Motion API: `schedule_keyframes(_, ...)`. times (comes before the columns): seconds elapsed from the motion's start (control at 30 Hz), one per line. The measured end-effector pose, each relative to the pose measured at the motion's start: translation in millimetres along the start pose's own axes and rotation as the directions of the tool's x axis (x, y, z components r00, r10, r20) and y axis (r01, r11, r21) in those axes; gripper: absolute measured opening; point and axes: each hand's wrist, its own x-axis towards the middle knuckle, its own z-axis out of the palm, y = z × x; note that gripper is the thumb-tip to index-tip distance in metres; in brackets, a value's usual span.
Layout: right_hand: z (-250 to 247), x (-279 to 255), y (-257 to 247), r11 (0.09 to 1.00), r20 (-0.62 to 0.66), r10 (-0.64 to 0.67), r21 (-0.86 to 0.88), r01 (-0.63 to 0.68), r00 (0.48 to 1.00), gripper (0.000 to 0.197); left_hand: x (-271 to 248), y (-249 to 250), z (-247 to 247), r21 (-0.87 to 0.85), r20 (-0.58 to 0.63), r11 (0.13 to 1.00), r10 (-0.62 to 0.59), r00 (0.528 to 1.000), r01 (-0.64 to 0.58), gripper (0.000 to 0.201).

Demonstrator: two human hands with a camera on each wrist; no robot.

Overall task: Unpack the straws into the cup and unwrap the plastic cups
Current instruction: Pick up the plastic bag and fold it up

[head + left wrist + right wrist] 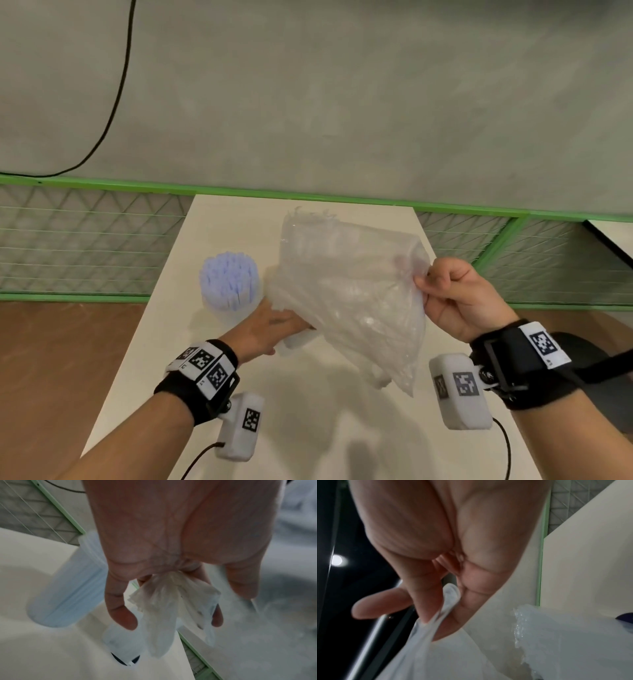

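Behind white table [212,359], green-framed mesh fence [85,240], grey floor [342,102].

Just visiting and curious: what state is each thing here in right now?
Straws: unpacked, standing upright in the cup.
Cup: upright on the table, full of straws.
Bag: lifted off the table, crumpled, held at two ends.
Left hand: holds the bag's low end.
Right hand: pinches the bag's edge.
Table: bears the cup.
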Motion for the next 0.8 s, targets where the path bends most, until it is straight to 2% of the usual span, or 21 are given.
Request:
schedule_keyframes(0.07,-1.9,-0.5,-1.3,1.000,-0.010,-0.003,0.025,0.003,1.000,0.026,2.7,8.9,7.1,-0.029,0.056,0.999,0.031,0.998,-0.029,0.058)
schedule_keyframes(0.2,-6.2,0.7,-3.9,1.000,-0.056,0.029,0.002,-0.028,0.998,0.029,5.0,25.1,19.8,-0.202,0.103,0.975,0.114,0.988,-0.092,0.053)
schedule_keyframes(0.27,-7.3,1.3,-5.6,0.999,-0.097,0.029,-0.036,-0.033,0.995,0.026,3.8,33.7,21.5,-0.228,0.100,0.956,0.211,0.972,-0.184,0.046)
schedule_keyframes(0.33,-7.3,0.9,-8.9,0.996,-0.167,0.039,-0.078,-0.052,0.985,0.013,3.0,39.1,18.6,-0.231,0.056,0.942,0.261,0.964,-0.242,0.048)
schedule_keyframes(0.37,-7.4,0.5,-11.0,0.993,-0.199,0.052,-0.095,-0.072,0.979,0.013,4.1,39.9,15.4,-0.230,0.030,0.935,0.283,0.959,-0.269,0.051)
schedule_keyframes(0.4,-8.5,0.5,-12.7,0.989,-0.216,0.075,-0.107,-0.101,0.973,0.022,4.3,40.2,11.5,-0.229,0.003,0.928,0.303,0.953,-0.294,0.049)
schedule_keyframes(0.5,-10.2,1.7,-12.8,0.977,-0.204,0.097,-0.168,-0.132,0.974,0.044,1.6,40.4,0.1,-0.237,-0.084,0.905,0.344,0.935,-0.354,0.028)
schedule_keyframes(0.6,-14.8,3.6,-4.7,0.948,-0.172,0.080,-0.290,-0.129,0.982,0.076,-3.7,36.8,-11.8,-0.301,-0.157,0.862,0.377,0.913,-0.408,0.028)
schedule_keyframes(0.63,-15.3,5.1,-2.2,0.929,-0.168,0.072,-0.347,-0.127,0.983,0.077,-4.1,33.8,-14.5,-0.294,-0.166,0.856,0.393,0.904,-0.426,0.028)
schedule_keyframes(0.7,-15.0,9.1,2.7,0.894,-0.203,0.009,-0.436,-0.099,0.979,0.064,-6.1,29.9,-15.8,-0.241,-0.173,0.854,0.429,0.887,-0.460,0.023)
schedule_keyframes(0.77,-10.7,14.5,9.8,0.888,-0.287,-0.062,-0.454,-0.078,0.956,0.046,-10.4,29.0,-12.9,-0.197,-0.175,0.848,0.464,0.868,-0.492,0.016)
schedule_keyframes(0.8,-8.2,17.1,14.2,0.899,-0.316,-0.082,-0.433,-0.067,0.945,0.041,-13.0,28.2,-11.2,-0.190,-0.172,0.835,0.489,0.855,-0.516,0.021)
